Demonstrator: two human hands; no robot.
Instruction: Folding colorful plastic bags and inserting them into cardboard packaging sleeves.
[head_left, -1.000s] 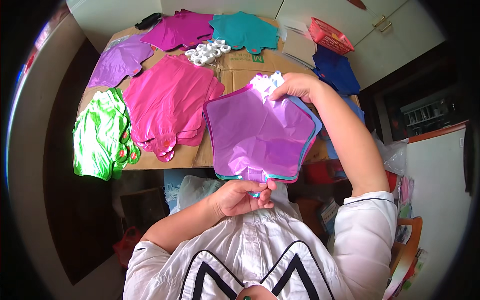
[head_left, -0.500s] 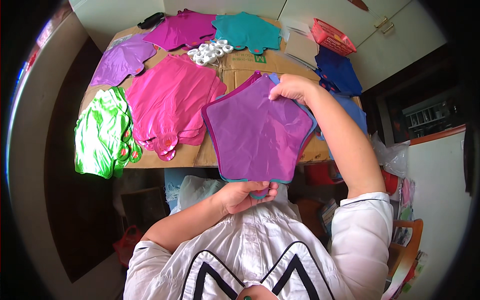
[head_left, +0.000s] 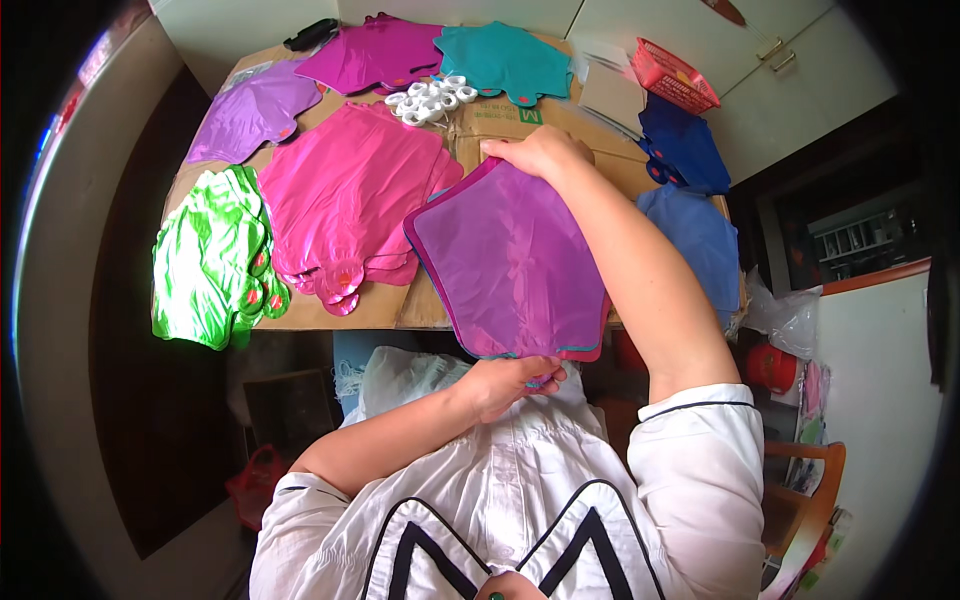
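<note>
A layered stack of flat, uninflated star-shaped foil balloons (head_left: 505,260) hangs in front of me, purple on top, with magenta and teal edges showing beneath. My left hand (head_left: 512,387) is closed around the narrow tail at its lower edge, hiding most of that tail. At the top point of the stack, my right hand (head_left: 540,152) pinches the upper edge, thumb to the left; some fingers are out of sight behind the wrist. Just left of the stack lies a pile of pink foil balloons (head_left: 355,205). Right of my right forearm is a light-blue foil balloon pile (head_left: 697,240).
Cardboard (head_left: 380,315) covers the table. Green (head_left: 205,265), lilac (head_left: 245,118), magenta (head_left: 370,55), teal (head_left: 505,62) and dark-blue (head_left: 685,140) foil piles surround its edges. White ribbon rolls (head_left: 430,100) sit mid-back; a red basket (head_left: 675,75) stands back right, a wooden chair (head_left: 815,490) lower right.
My right hand has moved left along the stack's upper edge to its top point. My left hand keeps its hold on the tail. The whole view has shifted slightly.
</note>
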